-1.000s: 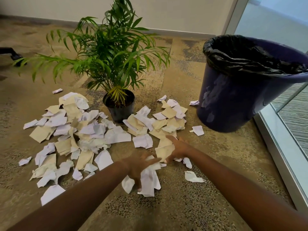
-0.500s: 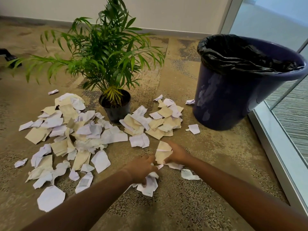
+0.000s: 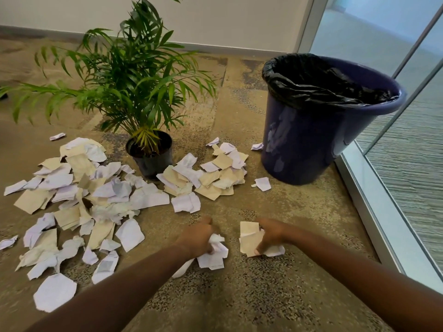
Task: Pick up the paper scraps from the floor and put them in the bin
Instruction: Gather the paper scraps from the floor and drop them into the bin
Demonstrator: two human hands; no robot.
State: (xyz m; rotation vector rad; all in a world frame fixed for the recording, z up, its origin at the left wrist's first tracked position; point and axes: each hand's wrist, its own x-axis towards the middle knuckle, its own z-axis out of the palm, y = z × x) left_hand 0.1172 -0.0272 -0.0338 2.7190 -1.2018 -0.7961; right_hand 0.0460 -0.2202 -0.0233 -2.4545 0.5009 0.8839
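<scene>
Clutching white scraps (image 3: 214,256) in our left hand (image 3: 199,237) and tan scraps (image 3: 249,238) in our right hand (image 3: 271,232), fingers curled round each bunch, we have both down at the carpet (image 3: 239,295). Farther out, loose scraps (image 3: 96,192) lie spread on both sides of the plant pot (image 3: 152,161). Beyond them on the right, the bin (image 3: 306,144) stands upright with its black liner (image 3: 311,85).

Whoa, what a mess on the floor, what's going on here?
A person is clearing torn paper off the carpet. The left hand grips a bunch of white scraps, and the right hand grips tan scraps. Most of the paper lies in piles beside the potted plant. The bin, lined with a black bag, stands to the right; neither handful is in it yet.
</scene>
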